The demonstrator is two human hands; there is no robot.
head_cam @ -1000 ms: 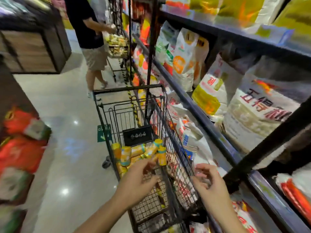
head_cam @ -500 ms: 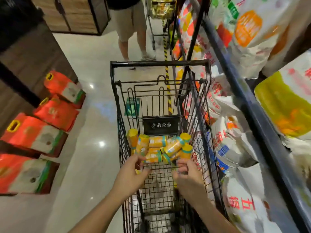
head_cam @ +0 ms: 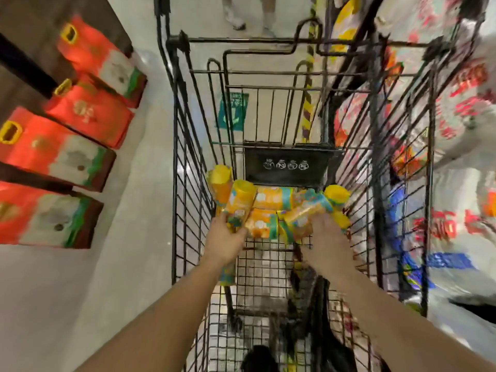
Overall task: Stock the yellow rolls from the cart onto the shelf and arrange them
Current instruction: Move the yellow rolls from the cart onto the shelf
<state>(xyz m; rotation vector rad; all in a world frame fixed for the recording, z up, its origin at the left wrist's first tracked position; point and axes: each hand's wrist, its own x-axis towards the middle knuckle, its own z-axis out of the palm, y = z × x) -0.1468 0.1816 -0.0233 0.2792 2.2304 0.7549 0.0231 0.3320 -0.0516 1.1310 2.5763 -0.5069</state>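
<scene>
Several yellow rolls (head_cam: pixel 271 200) with teal bands lie piled at the far end of the black wire cart (head_cam: pixel 188 162). My left hand (head_cam: pixel 224 241) grips one roll (head_cam: pixel 240 202) on the left of the pile, and the roll tilts up and away. My right hand (head_cam: pixel 327 237) curls over a roll (head_cam: pixel 303 214) on the right of the pile, whose yellow cap (head_cam: pixel 342 220) pokes out past my fingers. The picture is blurred by motion.
The shelf on the right holds large white sacks (head_cam: pixel 461 108) close against the cart's side. Red boxes (head_cam: pixel 53 154) with yellow handles line the left. Another person's feet (head_cam: pixel 236 21) stand beyond the cart. A dark object (head_cam: pixel 311 299) lies in the cart's near end.
My view has dropped down into the cart. Both hands have reached forward onto the pile, the left now gripping a roll and the right closing over one.
</scene>
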